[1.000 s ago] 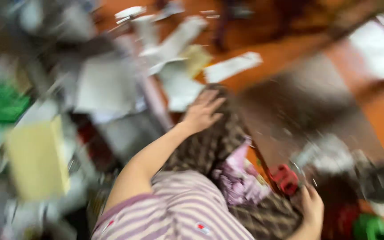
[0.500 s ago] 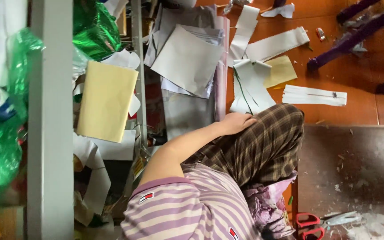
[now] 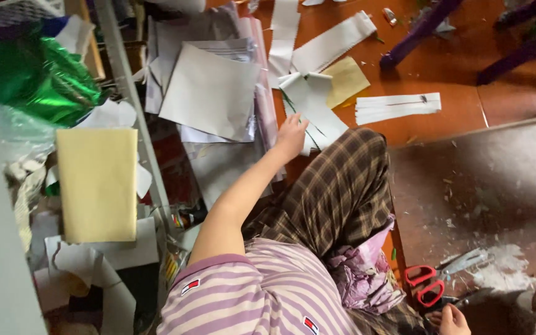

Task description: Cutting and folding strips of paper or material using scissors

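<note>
My left hand (image 3: pixel 291 135) is stretched forward past my plaid-trousered knee (image 3: pixel 342 186), fingers extended and touching a folded white paper piece (image 3: pixel 310 102) on the orange floor. It grips nothing that I can see. Beside that paper lie a yellow paper sheet (image 3: pixel 346 80) and a stack of white paper strips (image 3: pixel 397 107). My right hand (image 3: pixel 451 321) shows only partly at the bottom edge, just below red-handled scissors (image 3: pixel 437 282); its fingers are hidden. A crumpled purple cloth (image 3: pixel 364 276) lies in my lap.
A large grey sheet (image 3: pixel 209 93) and more paper cover the floor to the left. A metal shelf frame (image 3: pixel 128 105) holds green foil (image 3: pixel 38 77) and a pale yellow sheet (image 3: pixel 97 183). Purple furniture legs (image 3: pixel 420 31) stand at the far right. A dusty brown mat (image 3: pixel 479 180) carries paper scraps.
My left hand has moved off my knee and forward onto the white paper. The view has steadied and shifted, and my right hand and the scissors show again at the bottom right.
</note>
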